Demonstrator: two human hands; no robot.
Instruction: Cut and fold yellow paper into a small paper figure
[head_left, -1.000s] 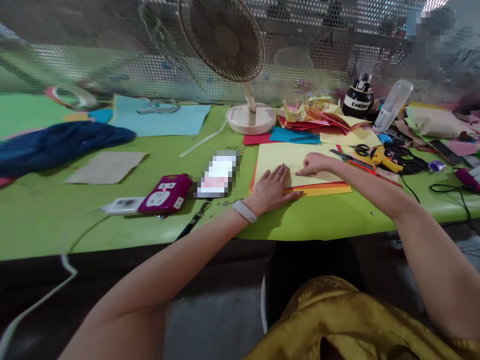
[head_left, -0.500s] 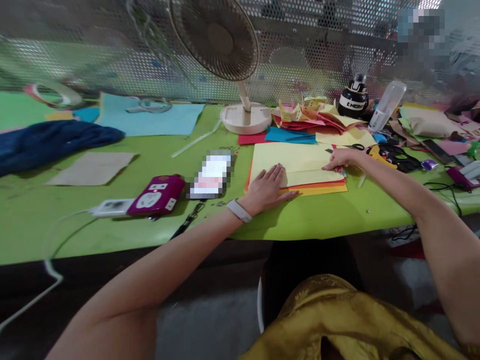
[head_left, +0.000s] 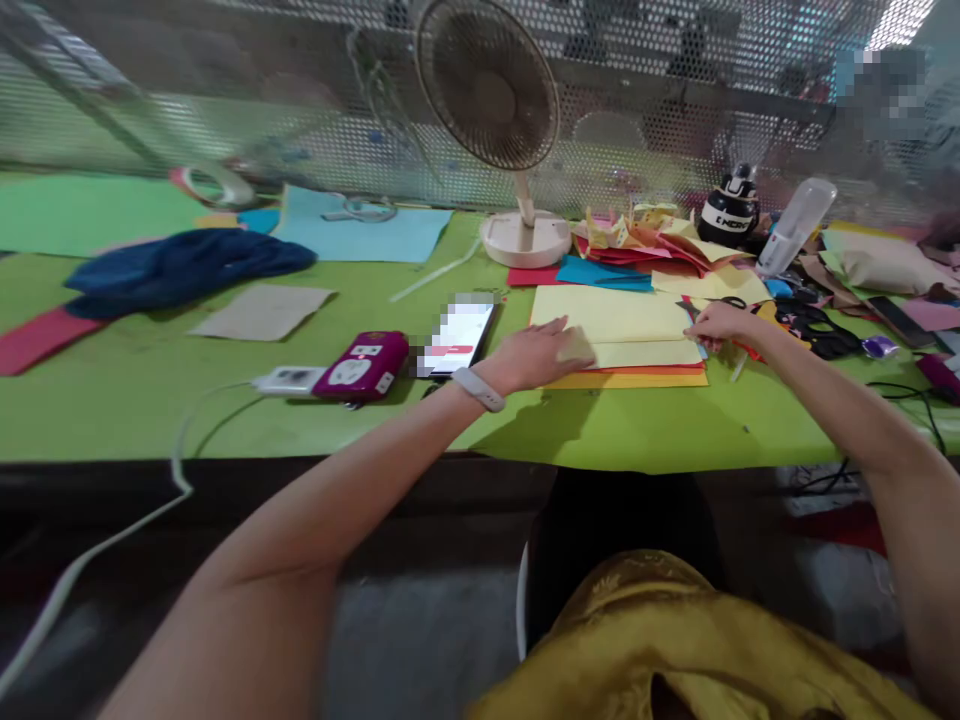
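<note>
Two hands rest on a pale yellow sheet of paper (head_left: 615, 325) that lies right of centre in the frame, on top of a small stack of orange and red sheets (head_left: 637, 378) on the green table (head_left: 150, 400). The yellow sheet looks folded over on itself, its near part forming a narrower band. The left hand (head_left: 544, 350) lies on the sheet's left part, fingers extended and together, pressing down on the paper rather than gripping it; a white band (head_left: 478, 388) circles that wrist. The right hand (head_left: 716, 322) sits at the sheet's right edge with its fingers curled and drawn together at the paper; whether they pinch the edge or only press on it cannot be told.

Just left of the stack lies a phone (head_left: 457, 340) with a lit screen, and beside that a magenta power strip (head_left: 360, 366) joined to a white plug and cable (head_left: 289, 380). Behind the sheet, toward the upper middle, a desk fan (head_left: 499, 100) stands on a round white base, with a heap of coloured paper scraps (head_left: 645, 240) to its right. Scissors and dark cords (head_left: 814, 325) lie near the right hand, toward the right edge. At the left of the frame are a dark blue cloth (head_left: 187, 265), a brown card (head_left: 262, 312) and a light blue sheet (head_left: 360, 232). A perforated metal screen (head_left: 225, 120) runs across the top.
</note>
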